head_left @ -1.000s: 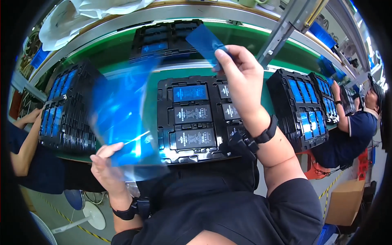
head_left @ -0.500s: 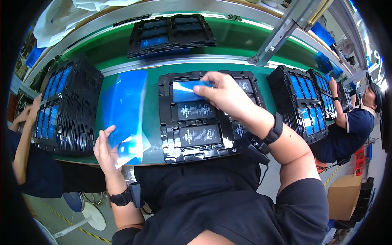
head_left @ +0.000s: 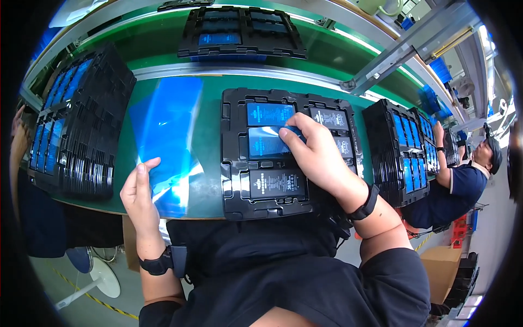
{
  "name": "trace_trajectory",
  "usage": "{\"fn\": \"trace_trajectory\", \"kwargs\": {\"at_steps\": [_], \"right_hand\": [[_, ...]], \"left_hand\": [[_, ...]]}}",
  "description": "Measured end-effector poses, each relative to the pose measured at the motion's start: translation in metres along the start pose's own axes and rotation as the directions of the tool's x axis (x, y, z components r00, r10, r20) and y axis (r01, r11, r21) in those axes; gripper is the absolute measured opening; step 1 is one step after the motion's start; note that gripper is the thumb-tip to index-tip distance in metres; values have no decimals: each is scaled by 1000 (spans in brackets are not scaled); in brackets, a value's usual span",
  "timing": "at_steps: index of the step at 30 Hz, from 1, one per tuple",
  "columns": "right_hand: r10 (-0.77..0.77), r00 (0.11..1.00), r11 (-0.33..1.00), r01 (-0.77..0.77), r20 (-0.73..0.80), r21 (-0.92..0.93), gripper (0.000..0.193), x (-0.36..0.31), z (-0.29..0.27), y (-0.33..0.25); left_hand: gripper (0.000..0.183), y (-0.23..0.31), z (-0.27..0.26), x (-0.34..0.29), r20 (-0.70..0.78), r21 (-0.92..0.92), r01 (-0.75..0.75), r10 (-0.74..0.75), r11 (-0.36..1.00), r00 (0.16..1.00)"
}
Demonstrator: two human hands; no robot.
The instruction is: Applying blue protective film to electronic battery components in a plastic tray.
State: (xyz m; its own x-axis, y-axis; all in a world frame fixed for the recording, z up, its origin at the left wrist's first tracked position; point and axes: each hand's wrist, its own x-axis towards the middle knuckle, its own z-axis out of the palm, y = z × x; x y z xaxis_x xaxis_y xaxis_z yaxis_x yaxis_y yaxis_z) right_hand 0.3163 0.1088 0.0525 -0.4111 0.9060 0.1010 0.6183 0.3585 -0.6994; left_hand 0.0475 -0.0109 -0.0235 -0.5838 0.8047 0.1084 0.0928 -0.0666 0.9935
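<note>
A green tabletop [head_left: 211,136] bears a black plastic tray [head_left: 234,136] and glossy blue film sheets [head_left: 169,125], left hand [head_left: 139,192] at their edge, grip unclear, right hand [head_left: 320,155] pinching a translucent blue film piece [head_left: 269,140] over one of the tray's rectangular batteries [head_left: 276,184].

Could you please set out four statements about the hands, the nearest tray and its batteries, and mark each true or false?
1. The left hand is at the blue sheets lying left of the nearest tray. True.
2. The top-left battery in that tray looks blue. True.
3. The right hand is over the blue sheets. False: it is over the tray, at a small blue film.
4. The bottom-left battery looks blue too. False: it looks dark.
</note>
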Motion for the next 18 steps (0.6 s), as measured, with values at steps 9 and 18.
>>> {"fn": "trace_trajectory", "kwargs": {"at_steps": [9, 18], "right_hand": [[31, 999, 999, -30, 38, -14, 19, 0, 1, -1], [0, 999, 999, 2, 35, -50, 15, 3, 3, 5]], "left_hand": [[31, -5, 1, 0, 0, 9, -67, 67, 998, 998], [35, -6, -1, 1, 39, 95, -100, 97, 990, 995]]}}
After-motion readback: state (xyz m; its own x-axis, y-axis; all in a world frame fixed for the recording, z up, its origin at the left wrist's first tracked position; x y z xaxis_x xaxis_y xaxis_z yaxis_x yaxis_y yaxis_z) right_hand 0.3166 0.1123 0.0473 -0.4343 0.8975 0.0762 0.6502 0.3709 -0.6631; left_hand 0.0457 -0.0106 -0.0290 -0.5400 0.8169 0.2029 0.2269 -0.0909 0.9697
